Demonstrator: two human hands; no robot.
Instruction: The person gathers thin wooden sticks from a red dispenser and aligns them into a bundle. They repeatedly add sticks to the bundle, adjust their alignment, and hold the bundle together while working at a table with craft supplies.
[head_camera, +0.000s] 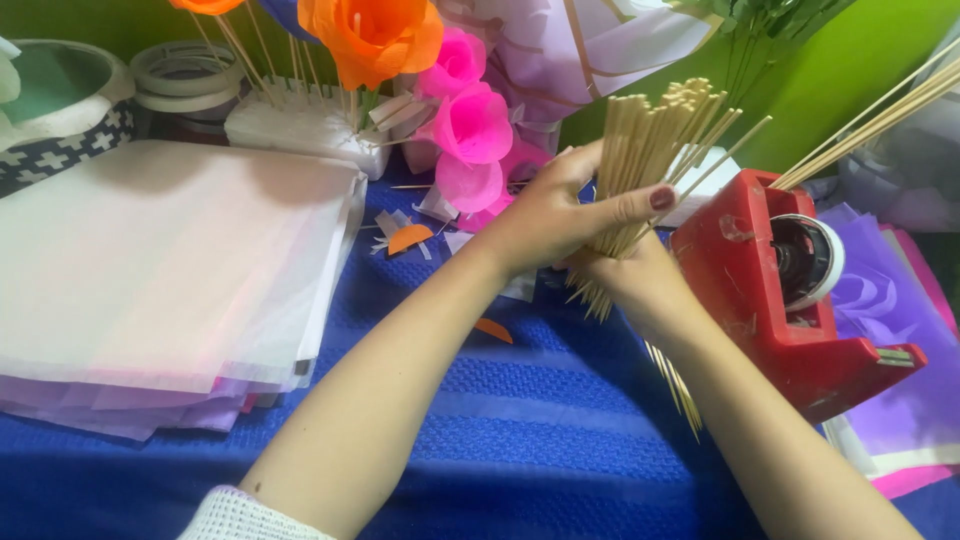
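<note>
Both your left hand (560, 215) and right hand (625, 275) clasp the skewer bundle (645, 160) beside the red tape dispenser (775, 290); a loose grip could spill skewers.

Single head view, close, looking down and forward over blue cloth (560, 430).

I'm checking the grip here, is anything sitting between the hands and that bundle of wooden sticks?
Nothing visible. The left hand wraps the bundle of wooden sticks directly, and the right hand grips it just below, both touching it.
</note>
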